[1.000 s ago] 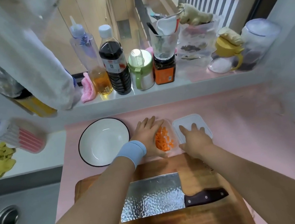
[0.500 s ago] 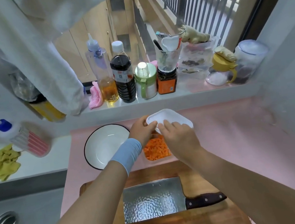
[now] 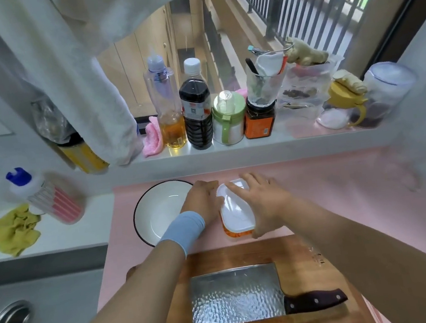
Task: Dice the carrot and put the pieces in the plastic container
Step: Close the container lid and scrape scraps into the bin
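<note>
Orange diced carrot [image 3: 234, 236] fills clear rectangular plastic container [image 3: 247, 232], white lid [image 3: 236, 211] on top, on pink counter [image 3: 348, 197] at 12 o'clock of wooden cutting board [image 3: 296, 253]. Left hand [image 3: 202, 201] grips the container's 9 o'clock side; right hand [image 3: 265, 203] presses flat on lid. Bottle labels illegible.

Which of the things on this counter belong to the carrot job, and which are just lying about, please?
Belonging to the job:
container with carrot pieces
lid, pressed by the right hand
left hand, holding the container
cleaver
cutting board

Lying about:
bowl
dark sauce bottle
yellow cloth
ginger
</note>
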`<action>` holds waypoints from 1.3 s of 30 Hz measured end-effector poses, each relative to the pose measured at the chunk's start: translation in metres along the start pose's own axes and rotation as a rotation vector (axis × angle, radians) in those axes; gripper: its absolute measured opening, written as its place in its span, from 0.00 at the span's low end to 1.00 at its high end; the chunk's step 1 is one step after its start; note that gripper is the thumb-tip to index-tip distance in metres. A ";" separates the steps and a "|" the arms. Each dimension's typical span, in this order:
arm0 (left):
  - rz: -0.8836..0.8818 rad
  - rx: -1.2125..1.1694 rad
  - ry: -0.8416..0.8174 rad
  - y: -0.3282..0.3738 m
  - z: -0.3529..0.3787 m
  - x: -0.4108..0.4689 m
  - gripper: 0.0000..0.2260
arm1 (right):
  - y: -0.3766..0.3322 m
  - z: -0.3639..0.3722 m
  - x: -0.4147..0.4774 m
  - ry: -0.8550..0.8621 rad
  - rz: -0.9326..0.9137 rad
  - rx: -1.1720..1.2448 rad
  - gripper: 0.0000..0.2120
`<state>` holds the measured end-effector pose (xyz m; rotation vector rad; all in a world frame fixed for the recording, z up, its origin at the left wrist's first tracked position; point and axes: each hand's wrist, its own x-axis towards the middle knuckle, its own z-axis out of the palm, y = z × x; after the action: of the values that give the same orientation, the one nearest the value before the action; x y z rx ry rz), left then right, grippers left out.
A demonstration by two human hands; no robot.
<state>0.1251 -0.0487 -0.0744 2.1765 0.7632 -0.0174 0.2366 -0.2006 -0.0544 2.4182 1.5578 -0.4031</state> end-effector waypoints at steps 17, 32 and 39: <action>0.200 0.685 0.060 -0.028 0.044 -0.007 0.26 | 0.009 0.050 0.006 0.015 0.041 0.527 0.45; 0.295 0.521 0.099 -0.019 0.066 0.013 0.27 | 0.011 0.075 0.019 0.206 0.088 0.493 0.29; 0.284 0.550 0.088 -0.021 0.084 0.015 0.32 | 0.008 0.082 0.021 0.266 0.156 0.457 0.33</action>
<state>0.1458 -0.0900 -0.1488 2.8112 0.5281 0.0161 0.2438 -0.2139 -0.1381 3.0288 1.4893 -0.4636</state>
